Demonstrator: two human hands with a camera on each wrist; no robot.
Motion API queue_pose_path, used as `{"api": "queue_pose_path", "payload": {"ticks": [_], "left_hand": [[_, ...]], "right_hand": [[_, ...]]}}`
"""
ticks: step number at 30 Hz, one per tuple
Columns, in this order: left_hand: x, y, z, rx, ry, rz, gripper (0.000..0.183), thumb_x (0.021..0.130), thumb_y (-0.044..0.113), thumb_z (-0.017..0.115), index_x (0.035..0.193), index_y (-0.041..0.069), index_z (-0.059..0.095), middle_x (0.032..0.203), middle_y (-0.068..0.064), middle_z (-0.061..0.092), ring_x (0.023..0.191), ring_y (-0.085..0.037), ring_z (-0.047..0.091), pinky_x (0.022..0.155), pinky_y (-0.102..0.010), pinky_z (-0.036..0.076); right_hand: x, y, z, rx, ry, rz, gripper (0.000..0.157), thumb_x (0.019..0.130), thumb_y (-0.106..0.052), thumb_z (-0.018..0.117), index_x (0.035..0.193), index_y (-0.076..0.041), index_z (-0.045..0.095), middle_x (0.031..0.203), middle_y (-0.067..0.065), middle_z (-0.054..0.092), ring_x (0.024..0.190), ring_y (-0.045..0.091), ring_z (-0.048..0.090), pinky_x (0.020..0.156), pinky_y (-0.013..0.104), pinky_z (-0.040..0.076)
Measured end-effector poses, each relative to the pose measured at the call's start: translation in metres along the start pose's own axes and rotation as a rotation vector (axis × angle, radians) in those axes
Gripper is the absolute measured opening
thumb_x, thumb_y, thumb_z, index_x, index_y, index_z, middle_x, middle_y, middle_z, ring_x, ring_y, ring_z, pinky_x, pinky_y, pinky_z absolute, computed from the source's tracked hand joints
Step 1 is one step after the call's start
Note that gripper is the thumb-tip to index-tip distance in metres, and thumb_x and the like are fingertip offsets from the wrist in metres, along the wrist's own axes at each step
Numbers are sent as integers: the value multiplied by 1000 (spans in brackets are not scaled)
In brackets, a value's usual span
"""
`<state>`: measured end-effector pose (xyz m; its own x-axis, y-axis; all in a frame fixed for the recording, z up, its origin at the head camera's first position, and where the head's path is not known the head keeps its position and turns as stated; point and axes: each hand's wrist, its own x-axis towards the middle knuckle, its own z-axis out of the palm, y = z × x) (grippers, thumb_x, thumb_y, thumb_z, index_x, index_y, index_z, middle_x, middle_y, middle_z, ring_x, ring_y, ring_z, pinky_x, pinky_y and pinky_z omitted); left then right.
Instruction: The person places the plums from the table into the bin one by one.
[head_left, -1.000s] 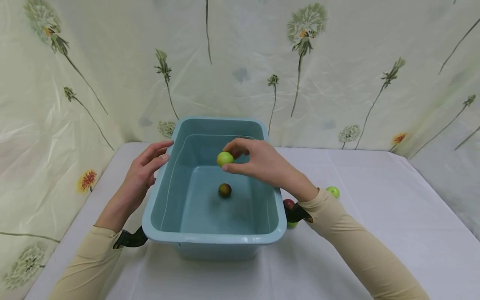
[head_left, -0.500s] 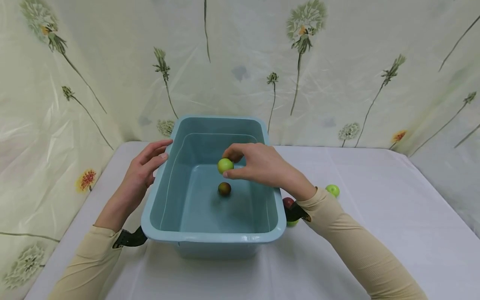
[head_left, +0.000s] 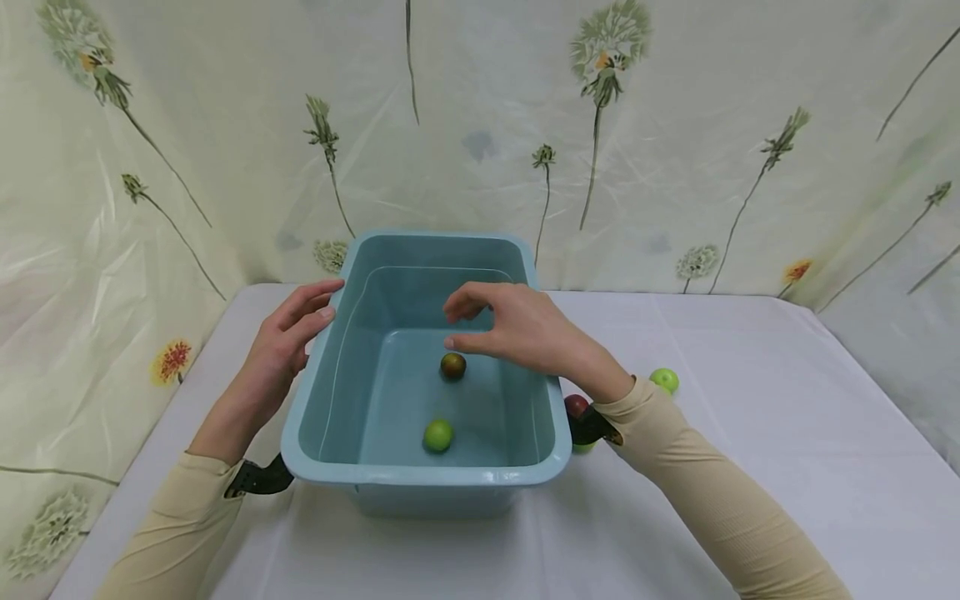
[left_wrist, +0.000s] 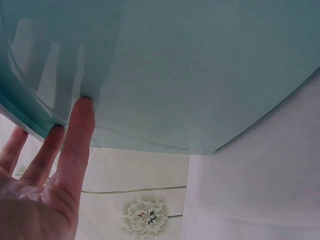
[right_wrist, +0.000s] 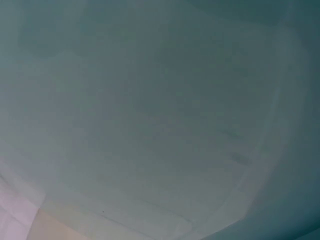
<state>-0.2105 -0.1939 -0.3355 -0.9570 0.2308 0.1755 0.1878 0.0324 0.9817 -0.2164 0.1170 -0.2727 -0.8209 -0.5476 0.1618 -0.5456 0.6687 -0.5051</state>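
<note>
A light blue plastic basin [head_left: 427, 477] stands on the table. On its floor lie a small green apple [head_left: 438, 435], towards the near end, and a dark reddish-green round fruit [head_left: 453, 367] farther back. Above the dark fruit hovers my right hand [head_left: 525, 327], thumb and fingers apart, holding nothing. My left hand [head_left: 279, 354] touches the basin's left side with its fingertips; in the left wrist view, extended fingers [left_wrist: 75, 145] meet the basin's outer wall [left_wrist: 165, 90]. The right wrist view shows only a blurred basin wall [right_wrist: 150, 110].
Right of the basin, a green apple [head_left: 664, 381] and a red fruit [head_left: 576, 406] sit on the white tablecloth [head_left: 750, 400]. Another green fruit [head_left: 583, 447] is mostly hidden behind the right wrist strap. A flower-printed curtain [head_left: 465, 150] hangs behind the table.
My right hand has let go of the green apple, which dropped into the basin and lies near its front end. The dark fruit has shifted slightly back. My left hand stays put.
</note>
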Motion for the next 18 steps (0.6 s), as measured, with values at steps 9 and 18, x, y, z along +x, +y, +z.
{"api": "queue_pose_path", "payload": {"ticks": [9,18], "left_hand": [[0,0,0,3,4,1,43,103,35,50,144,23,48,143,-8,44,114,-24,55,77,-31,54],[-1,0,1,6,3,3,43,103,35,50,144,23,48,143,-8,43,111,-23,57,76,-32,55]], "right_hand": [[-5,2,-3,157,69,-83,30,90,-34,73,116,-22,66,108,-15,64,101,4,58,95,35,43],[-17,8,-13,158,182,-118,30,92,-29,72,119,-18,66,112,-12,66,105,5,58,95,35,43]]}}
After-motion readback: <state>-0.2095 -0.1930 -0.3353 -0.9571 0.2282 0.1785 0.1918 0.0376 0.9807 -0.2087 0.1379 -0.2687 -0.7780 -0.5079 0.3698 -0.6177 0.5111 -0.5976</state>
